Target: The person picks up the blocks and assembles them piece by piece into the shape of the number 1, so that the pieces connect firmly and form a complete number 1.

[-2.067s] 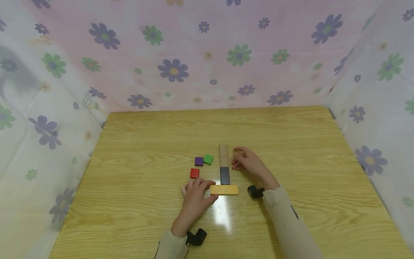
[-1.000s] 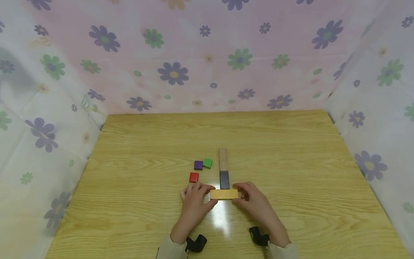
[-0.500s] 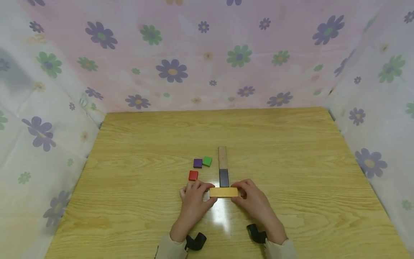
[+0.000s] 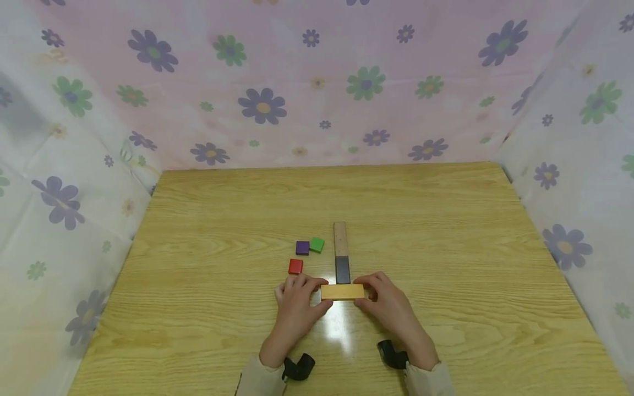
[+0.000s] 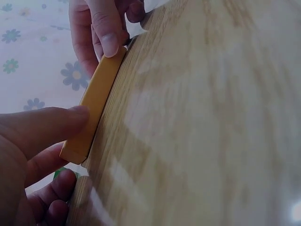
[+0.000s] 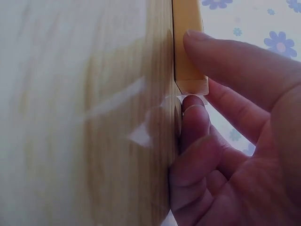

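Observation:
A yellow rectangular block (image 4: pixel 342 292) lies crosswise on the wooden table. My left hand (image 4: pixel 296 308) pinches its left end between thumb and index finger, and my right hand (image 4: pixel 388 302) pinches the right end the same way. Just beyond the block's middle lies a black block (image 4: pixel 342 269), lined up with a tan wooden block (image 4: pixel 340 238) behind it, so the three form an upside-down T. The left wrist view shows the thumb on the near face of the yellow block (image 5: pixel 96 106). In the right wrist view, the other fingers curl below the block's end.
Left of the T lie a red square block (image 4: pixel 295 266), a purple block (image 4: pixel 302 248) and a green block (image 4: pixel 317 245), the last two touching at a corner. Flowered cloth (image 4: pixel 317 82) hangs behind and at both sides of the wooden table (image 4: pixel 223 220).
My right hand has come down from beside the tan block to the right end of the yellow block and pinches it. The left hand has kept its grip; the blocks look unmoved.

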A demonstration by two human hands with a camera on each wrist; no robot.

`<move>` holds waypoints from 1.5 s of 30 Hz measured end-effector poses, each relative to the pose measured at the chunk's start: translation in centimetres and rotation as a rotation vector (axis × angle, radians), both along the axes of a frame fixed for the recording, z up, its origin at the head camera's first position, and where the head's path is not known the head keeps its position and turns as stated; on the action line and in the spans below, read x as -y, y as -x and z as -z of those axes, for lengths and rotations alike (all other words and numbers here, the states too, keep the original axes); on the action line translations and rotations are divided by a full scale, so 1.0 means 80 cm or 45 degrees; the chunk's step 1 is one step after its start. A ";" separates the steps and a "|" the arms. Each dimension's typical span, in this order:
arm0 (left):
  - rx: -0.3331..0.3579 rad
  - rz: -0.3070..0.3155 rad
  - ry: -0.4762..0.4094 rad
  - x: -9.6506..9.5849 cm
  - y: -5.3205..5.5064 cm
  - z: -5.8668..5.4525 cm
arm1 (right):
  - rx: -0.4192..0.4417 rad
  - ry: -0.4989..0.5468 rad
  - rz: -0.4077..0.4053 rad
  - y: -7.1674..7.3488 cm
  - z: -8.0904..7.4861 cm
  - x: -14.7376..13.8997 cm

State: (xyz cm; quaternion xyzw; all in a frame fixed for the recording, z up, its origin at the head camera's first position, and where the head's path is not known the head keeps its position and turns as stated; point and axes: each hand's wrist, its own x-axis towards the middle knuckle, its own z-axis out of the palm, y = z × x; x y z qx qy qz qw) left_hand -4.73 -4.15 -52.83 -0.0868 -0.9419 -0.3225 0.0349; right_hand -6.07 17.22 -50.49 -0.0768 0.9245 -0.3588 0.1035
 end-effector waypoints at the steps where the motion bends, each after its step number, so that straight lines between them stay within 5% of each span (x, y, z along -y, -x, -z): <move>1: 0.002 0.002 -0.006 0.000 0.000 0.000 | -0.001 0.002 0.001 0.000 0.000 0.000; 9: 0.117 -0.030 -0.222 0.007 0.001 -0.005 | 0.013 -0.003 0.008 -0.001 -0.001 0.001; 17: 0.130 -0.252 -0.406 0.031 0.012 -0.022 | 0.014 -0.011 0.006 -0.002 -0.001 0.001; 23: 0.130 -0.396 -0.283 0.049 0.020 -0.028 | -0.012 -0.013 -0.002 -0.001 -0.001 0.001; 33: 0.288 -0.440 -0.109 0.049 0.032 -0.033 | 0.004 -0.009 -0.001 -0.003 0.003 0.001; 45: 0.241 -0.460 0.086 0.036 0.038 -0.027 | 0.008 -0.011 0.022 -0.003 0.006 0.001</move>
